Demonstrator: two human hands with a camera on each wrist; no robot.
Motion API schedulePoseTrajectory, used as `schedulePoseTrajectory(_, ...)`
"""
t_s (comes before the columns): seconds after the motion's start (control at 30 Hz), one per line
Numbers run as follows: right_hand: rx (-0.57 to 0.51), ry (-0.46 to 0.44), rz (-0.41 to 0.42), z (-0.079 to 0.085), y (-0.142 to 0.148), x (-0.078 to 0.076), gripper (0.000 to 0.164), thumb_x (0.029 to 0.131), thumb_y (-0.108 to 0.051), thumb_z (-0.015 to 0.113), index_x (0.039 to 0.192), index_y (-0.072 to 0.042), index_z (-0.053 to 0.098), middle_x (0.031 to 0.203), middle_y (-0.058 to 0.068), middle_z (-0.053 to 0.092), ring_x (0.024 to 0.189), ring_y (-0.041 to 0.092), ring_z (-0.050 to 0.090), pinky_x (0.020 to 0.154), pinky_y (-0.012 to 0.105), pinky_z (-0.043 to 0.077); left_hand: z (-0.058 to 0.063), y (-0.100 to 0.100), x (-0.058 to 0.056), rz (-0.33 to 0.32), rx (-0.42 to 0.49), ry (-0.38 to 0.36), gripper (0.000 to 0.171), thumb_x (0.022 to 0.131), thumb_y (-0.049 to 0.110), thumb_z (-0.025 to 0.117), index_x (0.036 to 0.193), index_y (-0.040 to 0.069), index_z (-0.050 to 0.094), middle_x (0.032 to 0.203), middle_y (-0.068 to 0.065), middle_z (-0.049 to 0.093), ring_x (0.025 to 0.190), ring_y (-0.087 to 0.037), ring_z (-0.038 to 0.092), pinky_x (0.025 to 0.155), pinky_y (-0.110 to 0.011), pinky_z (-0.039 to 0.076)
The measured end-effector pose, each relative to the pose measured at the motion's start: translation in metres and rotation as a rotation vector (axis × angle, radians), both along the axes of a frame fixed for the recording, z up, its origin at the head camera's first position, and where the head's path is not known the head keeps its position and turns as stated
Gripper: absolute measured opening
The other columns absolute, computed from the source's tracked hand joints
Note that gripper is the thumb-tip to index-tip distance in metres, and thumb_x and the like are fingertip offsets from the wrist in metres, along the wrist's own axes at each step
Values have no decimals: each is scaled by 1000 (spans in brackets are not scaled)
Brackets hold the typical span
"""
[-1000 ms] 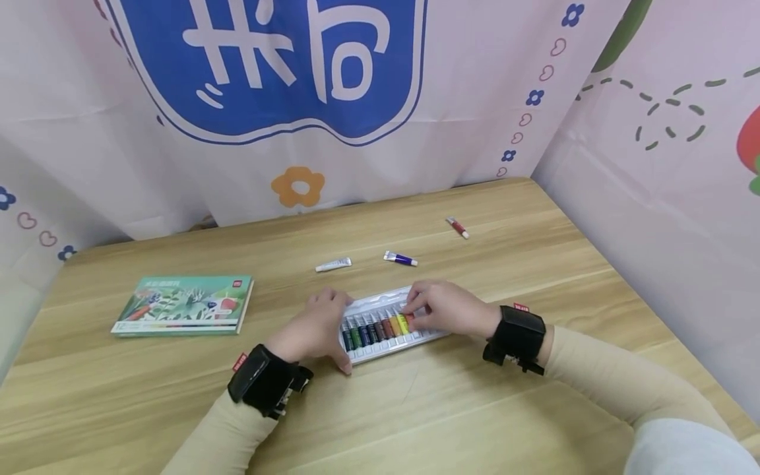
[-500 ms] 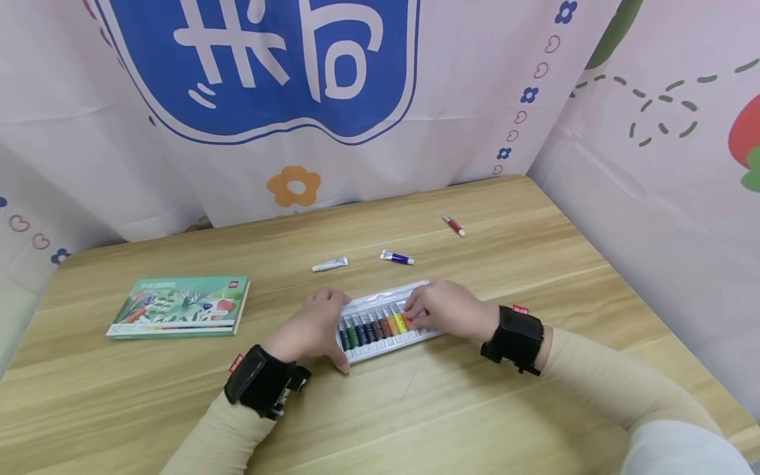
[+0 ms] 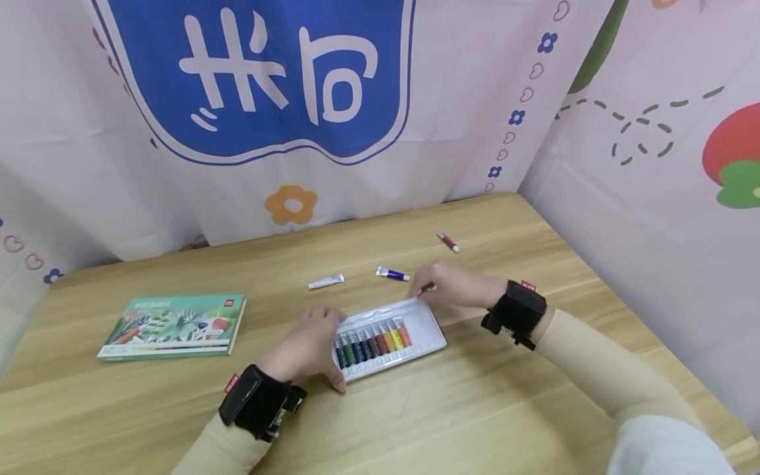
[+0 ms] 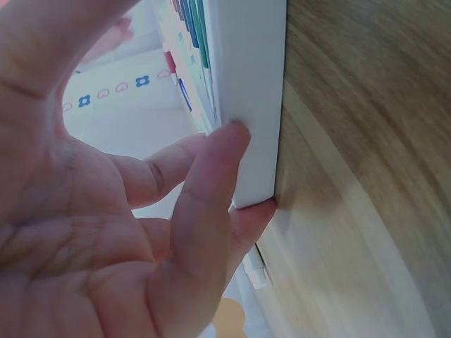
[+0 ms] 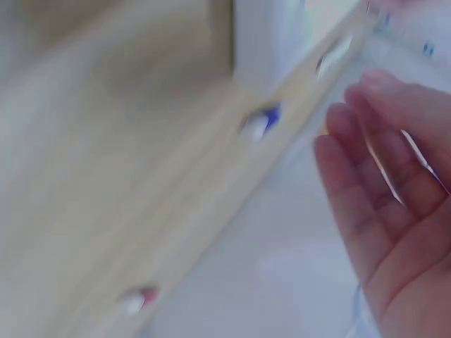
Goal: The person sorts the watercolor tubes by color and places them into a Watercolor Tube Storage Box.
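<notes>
A white plastic tray (image 3: 429, 324) lies on the table, holding a row of small paint tubes (image 3: 371, 343) from dark green to orange. Its right part holds no tubes. My left hand (image 3: 307, 346) grips the tray's left end, thumb on the near side and fingers at the left end and far side. In the left wrist view, the fingertips (image 4: 229, 137) touch the white tray wall (image 4: 255, 84). Over the tray's far right corner is my right hand (image 3: 454, 284). The right wrist view shows its fingers (image 5: 342, 176) loosely bent, with nothing between them.
Beyond the tray lie a white paint tube (image 3: 326, 282), a blue-violet paint tube (image 3: 392, 274) and a red paint tube (image 3: 448, 242). A green illustrated box (image 3: 172, 328) lies at the left. A printed cloth (image 3: 451, 132) hangs behind the table.
My right hand has let go of the orange tube in the row and moved up and away toward the tray's far right corner. The left hand keeps its grip on the tray.
</notes>
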State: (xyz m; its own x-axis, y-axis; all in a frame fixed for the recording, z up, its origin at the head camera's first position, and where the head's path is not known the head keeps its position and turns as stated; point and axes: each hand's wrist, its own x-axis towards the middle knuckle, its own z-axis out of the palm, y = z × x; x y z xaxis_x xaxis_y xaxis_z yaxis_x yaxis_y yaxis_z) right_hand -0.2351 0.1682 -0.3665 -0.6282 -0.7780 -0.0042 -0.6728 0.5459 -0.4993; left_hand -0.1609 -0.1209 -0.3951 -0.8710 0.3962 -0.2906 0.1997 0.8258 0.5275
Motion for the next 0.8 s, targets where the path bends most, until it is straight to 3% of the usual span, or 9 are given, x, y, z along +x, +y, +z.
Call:
schedulePoseTrajectory(0.2,-31,109,-249,5,28,-41,12,89,5,75,99,2,79,99,11,76,94,27,71,82,39,60,2,-1,0,-20,-4,32,118,40,24,104,140,-7,51,140,-29,47,128,-46,45,107,-62,42)
schedulePoseTrajectory(0.4,-19,33,-539,-8,48,-75,11,90,2,73,99,4,78,95,12,76,88,24,69,79,36,57,1,-3,2,-29,-6,46,116,38,24,104,137,-7,53,136,-29,49,125,-47,46,106,-64,42)
schedulePoseTrajectory(0.57,-19,-71,-760,-28,48,-89,13,89,-5,75,99,4,78,91,11,76,86,25,65,80,35,51,-1,-7,7,-11,7,27,116,36,22,104,137,-7,53,136,-30,49,126,-49,45,105,-66,41)
schedulePoseTrajectory(0.67,-18,-100,-826,-33,47,-96,16,88,-8,79,99,3,78,90,10,75,86,25,63,80,33,48,-1,-6,7,-4,15,22,117,36,22,104,137,-6,53,137,-30,48,126,-49,45,104,-67,41)
schedulePoseTrajectory(0.8,-26,-130,-833,-36,49,-106,18,86,-6,80,100,5,77,82,8,74,72,17,63,68,25,47,0,-4,4,-4,18,36,117,36,22,104,137,-7,53,138,-30,48,126,-50,45,104,-68,42)
